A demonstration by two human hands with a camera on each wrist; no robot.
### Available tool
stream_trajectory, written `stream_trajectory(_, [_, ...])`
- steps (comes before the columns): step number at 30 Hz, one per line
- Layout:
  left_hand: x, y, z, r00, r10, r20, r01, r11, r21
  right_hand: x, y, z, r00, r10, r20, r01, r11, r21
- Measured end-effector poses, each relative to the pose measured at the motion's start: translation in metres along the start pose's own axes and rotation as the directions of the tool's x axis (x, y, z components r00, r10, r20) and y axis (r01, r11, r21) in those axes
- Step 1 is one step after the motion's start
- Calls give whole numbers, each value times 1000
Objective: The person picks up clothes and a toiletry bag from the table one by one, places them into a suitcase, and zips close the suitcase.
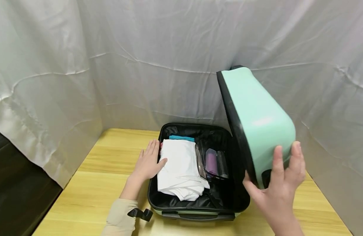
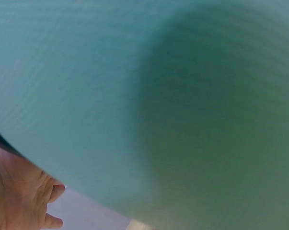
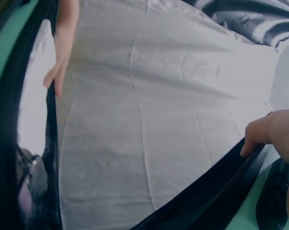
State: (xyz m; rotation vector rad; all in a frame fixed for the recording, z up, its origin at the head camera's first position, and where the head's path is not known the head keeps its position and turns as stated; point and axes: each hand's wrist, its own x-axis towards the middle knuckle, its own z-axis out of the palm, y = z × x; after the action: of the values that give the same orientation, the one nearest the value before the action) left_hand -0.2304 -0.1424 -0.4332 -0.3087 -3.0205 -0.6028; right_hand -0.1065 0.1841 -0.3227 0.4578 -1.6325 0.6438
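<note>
Teal garment (image 1: pixel 181 138) mostly hidden under white cloth (image 1: pixel 179 168); pouch (image 1: pixel 212 162) contents blurred

Smooth mint plastic suitcase lid (image 1: pixel 258 114), light wood-grain table (image 1: pixel 110 183)

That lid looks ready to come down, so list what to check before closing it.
1. Right hand grips the lid at its front edge: ok.
2. Left hand out of the suitcase: not ok, it rests on the white clothes.
3. White clothes inside the rim: ok.
4. Clear pouch inside, beside the clothes: ok.
5. Zipper track free of fabric: cannot tell.
</note>
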Motion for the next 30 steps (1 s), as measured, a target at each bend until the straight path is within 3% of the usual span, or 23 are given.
stream_trajectory(4, [-1, 1, -1, 1000, -3, 3, 3, 1000, 0, -4, -5, 6, 999, -23, 40, 22, 1000, 20])
stream_trajectory(14, [0, 1, 2, 1000, -2, 11, 2, 1000, -16, -17, -11, 7, 982, 71, 174, -58, 995, -77])
stream_trajectory(22, [2, 2, 1, 1000, -11, 11, 11, 999, -45, -15, -27, 19, 991, -45, 126, 44, 999, 9])
stream_trajectory(30, [0, -6, -4, 1000, 1, -22, -4, 992, -125, -30, -38, 31, 974, -159, 161, 152, 987, 57])
